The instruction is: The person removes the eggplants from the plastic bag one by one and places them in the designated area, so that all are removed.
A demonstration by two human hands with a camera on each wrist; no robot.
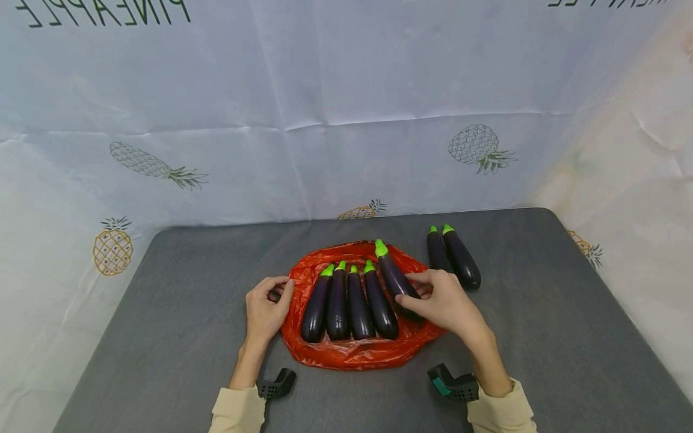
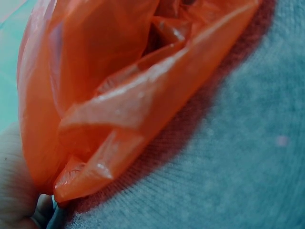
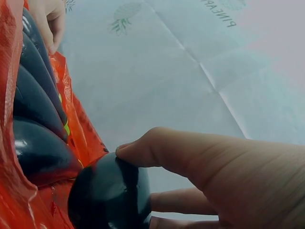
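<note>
A red plastic bag (image 1: 352,359) lies spread on the grey table with its mouth open. Several dark purple eggplants (image 1: 337,307) with bright green stems sit side by side inside it. My left hand (image 1: 263,314) pinches the bag's left rim; in the left wrist view the gathered plastic (image 2: 109,109) runs down to the fingers. My right hand (image 1: 449,300) grips another eggplant (image 1: 395,273) at the bag's right side, stem pointing away. The right wrist view shows the thumb on top of this eggplant's rounded end (image 3: 109,191) and fingers along its side.
Two more eggplants (image 1: 462,258) lie together on the table (image 1: 541,313), right of the bag and just beyond my right hand. A white cloth (image 1: 346,162) printed with pineapples hangs behind the table's back edge. Black wrist mounts (image 1: 455,385) sit on both wrists.
</note>
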